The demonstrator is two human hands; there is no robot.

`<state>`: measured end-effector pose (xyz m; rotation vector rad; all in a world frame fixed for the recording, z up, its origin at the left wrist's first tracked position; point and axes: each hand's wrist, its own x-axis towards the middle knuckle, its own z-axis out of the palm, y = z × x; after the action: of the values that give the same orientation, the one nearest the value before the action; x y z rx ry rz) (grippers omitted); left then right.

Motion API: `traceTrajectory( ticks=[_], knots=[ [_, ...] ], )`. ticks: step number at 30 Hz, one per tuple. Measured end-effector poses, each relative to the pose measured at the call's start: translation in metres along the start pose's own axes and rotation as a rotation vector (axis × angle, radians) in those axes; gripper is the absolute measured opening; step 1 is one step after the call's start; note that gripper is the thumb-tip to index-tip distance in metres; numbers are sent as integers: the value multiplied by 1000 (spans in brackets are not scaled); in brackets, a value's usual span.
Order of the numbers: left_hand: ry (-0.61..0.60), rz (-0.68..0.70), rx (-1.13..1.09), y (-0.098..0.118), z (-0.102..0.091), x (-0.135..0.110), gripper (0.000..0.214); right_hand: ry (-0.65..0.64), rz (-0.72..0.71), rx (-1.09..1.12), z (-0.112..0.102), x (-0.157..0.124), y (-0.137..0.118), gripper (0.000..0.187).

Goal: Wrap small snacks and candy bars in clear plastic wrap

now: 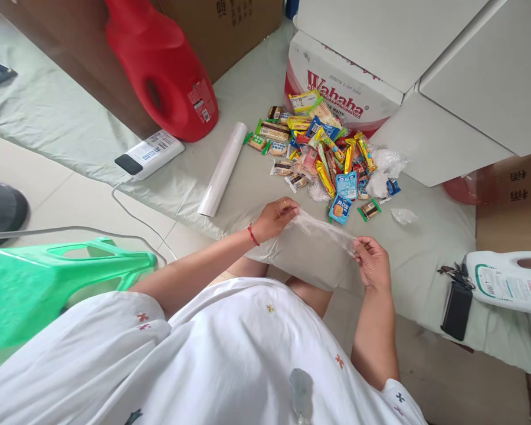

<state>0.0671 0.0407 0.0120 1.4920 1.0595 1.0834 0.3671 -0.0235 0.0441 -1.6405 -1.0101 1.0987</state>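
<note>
A clear plastic bag (321, 230) is stretched between my two hands over the front edge of the covered surface. My left hand (275, 221), with a red cord at the wrist, pinches one end of it. The other end is gripped by my right hand (372, 260), thumb against fingers. Just beyond the bag lies a heap of small wrapped snacks (325, 144) in yellow, blue, green and red packets. A roll of clear plastic bags (223, 169) rests to the left of the heap.
A red jug (177, 71) and a white power bank (153, 153) with a cable stand at left. Behind the heap is a Wahaha carton (336, 88). A white bottle (508, 280) and keys with a black case (457, 310) lie at right. A green stool (62, 289) stands lower left.
</note>
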Motion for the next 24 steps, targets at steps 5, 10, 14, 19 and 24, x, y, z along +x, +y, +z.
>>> traceTrajectory(
  ticks=[5,10,14,19,24],
  knots=[
    [48,-137,-52,5,-14,-6,26,30,-12,63,-20,-17,-12,36],
    [88,-162,-263,23,-15,-9,29,-43,-108,207,-27,-28,-24,29],
    [102,-416,-570,36,-4,-12,31,14,48,443,-29,-20,-23,37],
    [274,-715,-535,32,15,-18,17,470,-349,82,4,-38,-11,30],
    [267,-753,-513,26,26,-24,14,98,-746,-635,73,-73,13,42]
  ],
)
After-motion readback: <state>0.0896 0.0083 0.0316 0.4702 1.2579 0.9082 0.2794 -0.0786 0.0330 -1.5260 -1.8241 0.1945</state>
